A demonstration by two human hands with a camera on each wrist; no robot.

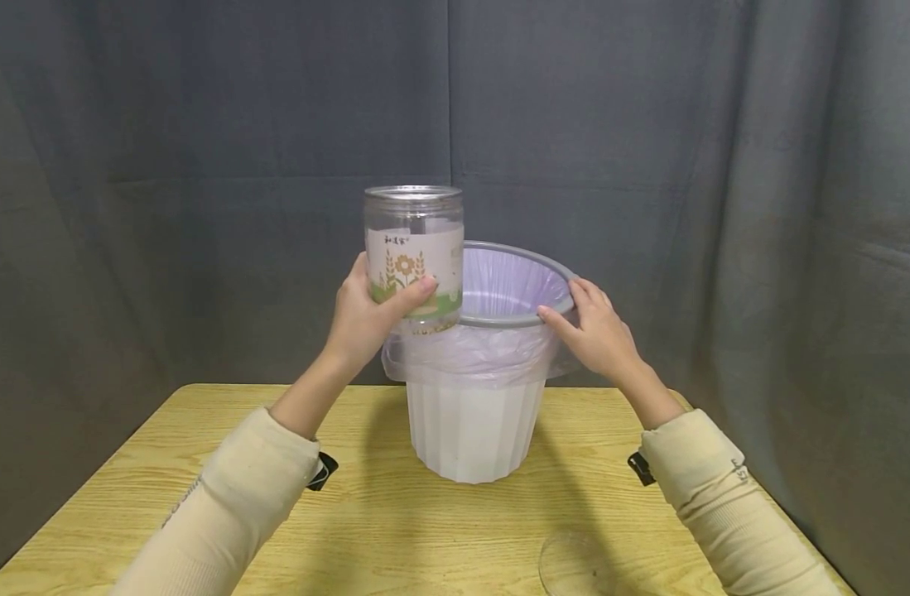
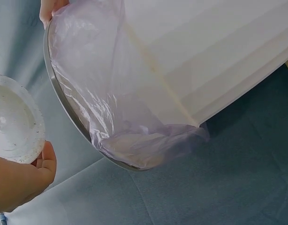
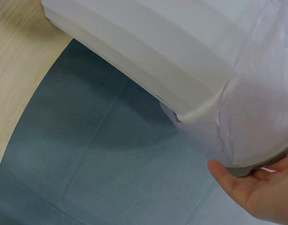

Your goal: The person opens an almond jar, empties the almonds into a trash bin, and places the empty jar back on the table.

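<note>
Grey curtain (image 1: pixel 201 124) fills the whole background, upper frame edge to edge. Below it, your wooden counter (image 1: pixel 164 463) spans the lower frame. At centre stands the white bin (image 1: pixel 473 430), its base on the counter, fitted with a grey rim ring (image 1: pixel 525 314) and a pale purple liner bag (image 1: pixel 499 281) that folds over the outside wall.

Just left of centre, your left hand (image 1: pixel 365 319) holds the clear jar (image 1: pixel 413 252) upright, fingers and thumb wrapped round its labelled lower half; the jar sits raised at the bin's left rim, open mouth on top. Whether it touches the rim, you cannot tell.

Right of centre, your right hand (image 1: pixel 596 335) grips the rim ring, thumb below and fingers curled over the top edge.

A clear lid (image 1: pixel 574 563) lies on the counter, lower right.
</note>
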